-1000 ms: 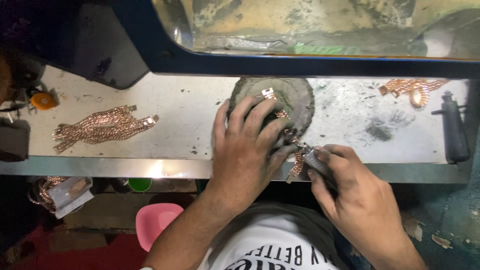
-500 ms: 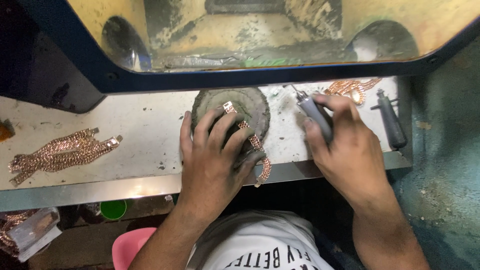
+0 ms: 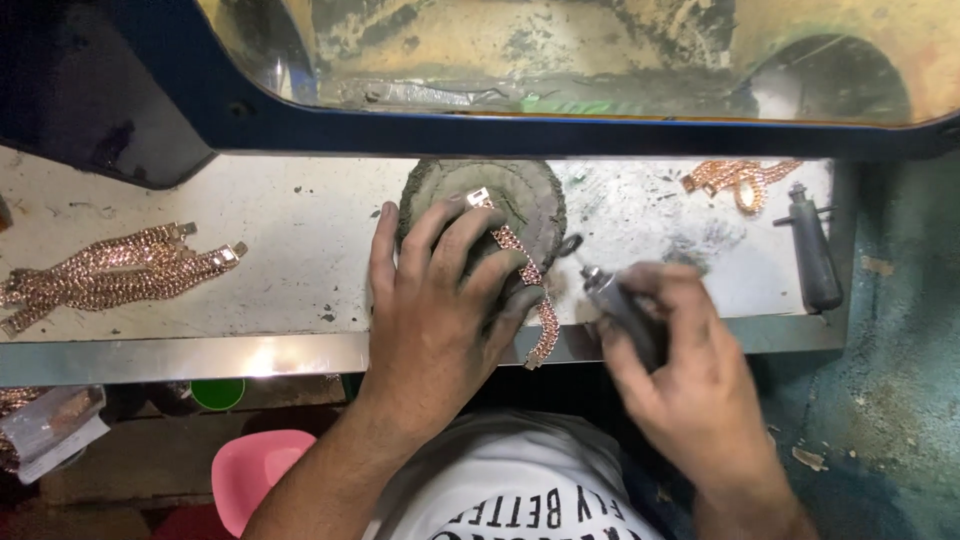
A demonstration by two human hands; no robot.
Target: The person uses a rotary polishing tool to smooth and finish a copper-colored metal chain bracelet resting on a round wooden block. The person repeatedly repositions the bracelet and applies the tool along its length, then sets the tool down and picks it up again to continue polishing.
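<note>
Pressing the chain (image 3: 522,272) flat on the block (image 3: 500,205) is the left hand (image 3: 440,310), its fingers (image 3: 470,235) spread wide over the dark round block and the rose-gold links. The right hand (image 3: 690,390) is wrapped around a slim grey tool (image 3: 620,305), whose small tip points toward the chain near the block's right edge.

To do this well, the left hand would best keep the links pinned hard against the block so they cannot skate or flip when the tip meets them. The tool probably wants a light, low touch, worked along the chain and not pushed across it, and the fingertips are safest kept just clear of the tip.

The chain runs from a clasp end at the top of the block, showing between the index and middle fingers, diagonally down under the fingers, then off the block and over the bench (image 3: 300,270) edge, where its free end hangs just right of the left thumb. The tool tip sits just beside the chain's middle stretch, whether touching or not cannot be told.

More chains (image 3: 110,270) lie in a bundle well to the left, another few (image 3: 735,180) at the far right, near a dark hand tool (image 3: 812,255).
</note>
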